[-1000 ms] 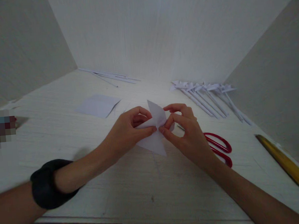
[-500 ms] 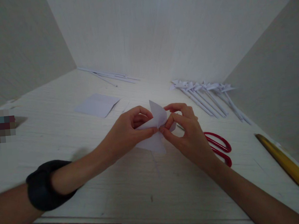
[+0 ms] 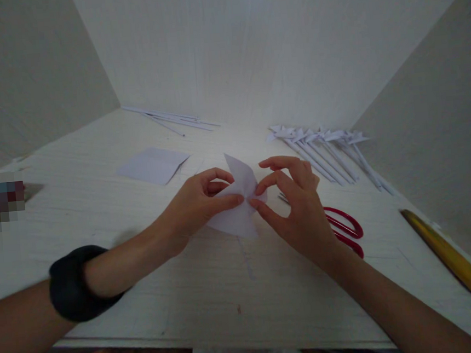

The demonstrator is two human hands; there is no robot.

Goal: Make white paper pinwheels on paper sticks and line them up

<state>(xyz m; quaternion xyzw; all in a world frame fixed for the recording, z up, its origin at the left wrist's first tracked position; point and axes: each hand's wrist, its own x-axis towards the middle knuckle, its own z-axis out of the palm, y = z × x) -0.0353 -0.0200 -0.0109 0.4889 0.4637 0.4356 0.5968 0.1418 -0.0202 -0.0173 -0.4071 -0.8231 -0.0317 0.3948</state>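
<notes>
A white paper pinwheel point(image 3: 239, 217) is held above the table at the middle of the view, one pointed blade standing up and another spreading down to the left. My left hand point(image 3: 202, 201) pinches it, thumb near its centre and the other fingers partly hidden behind the paper. On the other side, my right hand point(image 3: 295, 204) has its thumb and index finger closed on the paper close to the centre, with its remaining fingers raised. Scissors with red handles point(image 3: 345, 224) lie beneath and beside my right hand, partly covered by it.
Several finished paper pinwheels on sticks point(image 3: 319, 141) lie at the back right. Thin paper sticks point(image 3: 173, 119) rest at the back left, behind square paper sheets point(image 3: 154, 164). A yellow cutter point(image 3: 452, 256) lies along the right wall. The table edge point(image 3: 217, 343) is nearest me.
The pinwheel has turned slightly and shifted a little left, its blades spreading flatter. My right hand's upper fingers have lifted away from the paper, and more of the scissors' metal shows.
</notes>
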